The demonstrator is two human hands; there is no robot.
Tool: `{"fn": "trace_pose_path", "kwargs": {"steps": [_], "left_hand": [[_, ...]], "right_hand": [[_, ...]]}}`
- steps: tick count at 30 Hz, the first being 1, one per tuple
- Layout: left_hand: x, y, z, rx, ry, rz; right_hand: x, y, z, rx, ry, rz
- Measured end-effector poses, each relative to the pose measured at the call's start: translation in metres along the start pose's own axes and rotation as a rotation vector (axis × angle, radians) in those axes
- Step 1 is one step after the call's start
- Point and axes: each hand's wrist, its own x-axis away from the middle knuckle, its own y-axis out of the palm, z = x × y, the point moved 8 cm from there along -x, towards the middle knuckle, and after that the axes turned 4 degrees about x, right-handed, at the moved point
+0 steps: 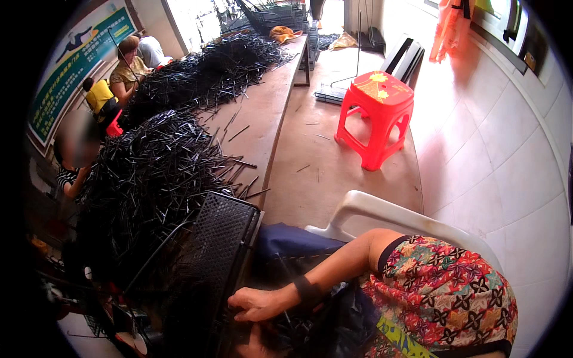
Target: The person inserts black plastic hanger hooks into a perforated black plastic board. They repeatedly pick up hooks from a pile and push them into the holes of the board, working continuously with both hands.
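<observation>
Your right hand (258, 304) sits low in the view, its fingers (242, 311) curled down onto a bundle of thin black rods (280, 325) in your lap, just beside the edge of a black perforated crate (218, 244). The grip looks closed on the rods, though the dark tangle hides exactly how many you hold. A black band (307, 289) circles that wrist. Your left hand (253, 346) shows only partly at the bottom edge, just under the right one; you cannot tell from here whether it is clenched or loose.

The crate leans tilted against the near end of the long brown counter (268, 113), where a large heap of the same black rods (149, 173) is piled, with a second heap (209, 71) farther along. A white plastic chair (382, 212) stands at your right, and a red plastic stool (376, 113) is well apart on the floor. Other people (122, 68) sit on the far side of the counter.
</observation>
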Motion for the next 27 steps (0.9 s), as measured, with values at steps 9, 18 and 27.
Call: {"fn": "trace_pose_path", "kwargs": {"steps": [9, 18, 27], "left_hand": [[-0.015, 0.004, -0.003, 0.118, 0.155, -0.001], [-0.008, -0.001, 0.017, -0.498, 0.566, -0.042], [-0.004, 0.004, 0.018, -0.178, 0.312, 0.045]], "right_hand": [[-0.004, -0.016, 0.002, 0.049, -0.072, 0.137], [-0.001, -0.012, 0.009, -0.02, 0.062, 0.068], [0.009, -0.008, 0.019, -0.315, 0.216, 0.019]]}}
